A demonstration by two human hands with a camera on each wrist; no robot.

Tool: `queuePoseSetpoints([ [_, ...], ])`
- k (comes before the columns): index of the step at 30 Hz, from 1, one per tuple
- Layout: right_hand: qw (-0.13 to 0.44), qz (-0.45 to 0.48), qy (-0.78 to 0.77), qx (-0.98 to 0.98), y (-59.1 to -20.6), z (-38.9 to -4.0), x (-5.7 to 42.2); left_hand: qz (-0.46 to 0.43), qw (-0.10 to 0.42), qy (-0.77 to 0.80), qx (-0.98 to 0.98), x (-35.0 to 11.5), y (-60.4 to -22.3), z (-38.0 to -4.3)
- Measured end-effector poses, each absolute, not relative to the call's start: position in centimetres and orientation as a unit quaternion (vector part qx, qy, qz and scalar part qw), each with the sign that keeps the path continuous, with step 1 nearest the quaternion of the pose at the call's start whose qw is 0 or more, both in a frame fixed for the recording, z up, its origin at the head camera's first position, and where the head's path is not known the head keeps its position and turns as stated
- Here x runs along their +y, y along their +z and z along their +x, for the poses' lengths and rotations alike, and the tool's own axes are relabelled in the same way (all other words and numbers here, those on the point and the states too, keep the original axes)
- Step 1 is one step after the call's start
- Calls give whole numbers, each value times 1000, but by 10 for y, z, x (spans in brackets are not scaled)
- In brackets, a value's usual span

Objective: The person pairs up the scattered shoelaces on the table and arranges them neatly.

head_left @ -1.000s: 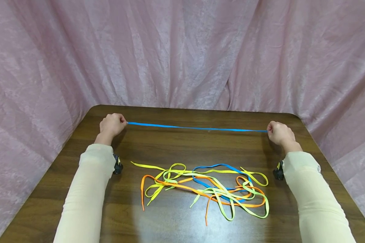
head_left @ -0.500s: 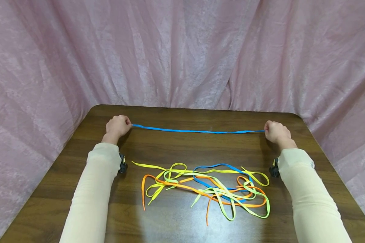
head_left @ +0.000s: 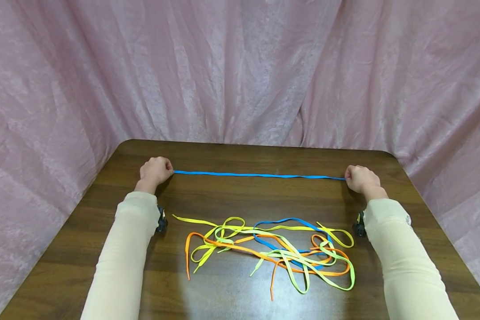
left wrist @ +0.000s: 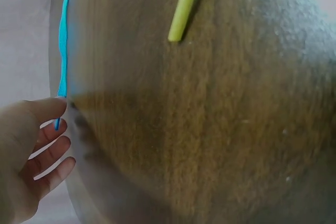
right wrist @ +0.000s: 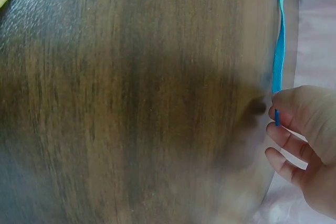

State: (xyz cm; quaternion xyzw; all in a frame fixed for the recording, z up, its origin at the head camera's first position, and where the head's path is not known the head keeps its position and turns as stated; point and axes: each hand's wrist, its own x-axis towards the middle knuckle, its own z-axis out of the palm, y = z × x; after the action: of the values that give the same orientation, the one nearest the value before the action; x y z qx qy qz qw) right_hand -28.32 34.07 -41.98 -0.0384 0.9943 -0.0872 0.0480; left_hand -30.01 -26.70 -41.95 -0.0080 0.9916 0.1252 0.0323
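Observation:
A blue shoelace (head_left: 260,175) stretches nearly straight from side to side over the far part of the table. At its left end, my left hand (head_left: 156,171) pinches it between thumb and forefinger. The left wrist view shows the lace's tip (left wrist: 57,124) poking out below the thumb, other fingers loosely bent. My right hand (head_left: 363,180) pinches the opposite end, where a short blue tip (right wrist: 276,117) sticks out past the fingers. Whether the lace touches the tabletop I cannot tell.
Nearer on the wooden table (head_left: 164,284) lies a loose tangle of shoelaces: an orange lace (head_left: 240,247), a yellow lace (head_left: 196,219), a pale green lace (head_left: 350,284) and another blue lace (head_left: 292,218). A pink curtain (head_left: 240,71) hangs behind the table's far edge.
My hands have come slightly closer together, the left one shifting right. Both have moved a little lower in the head view, bringing the blue shoelace with them. The tangle stays put.

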Motion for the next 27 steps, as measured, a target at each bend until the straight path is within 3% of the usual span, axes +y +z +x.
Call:
queuePoseSetpoints([
  [16, 54, -64, -101, 991, -422, -279, 341, 0, 35, 129, 991, -265, -428, -303],
  [22, 65, -112, -107, 986, -419, -278, 347, 18, 57, 127, 990, -267, -423, -299],
  [27, 66, -161, -111, 978, -422, -279, 355, 33, 46, 129, 990, -270, -415, -295],
])
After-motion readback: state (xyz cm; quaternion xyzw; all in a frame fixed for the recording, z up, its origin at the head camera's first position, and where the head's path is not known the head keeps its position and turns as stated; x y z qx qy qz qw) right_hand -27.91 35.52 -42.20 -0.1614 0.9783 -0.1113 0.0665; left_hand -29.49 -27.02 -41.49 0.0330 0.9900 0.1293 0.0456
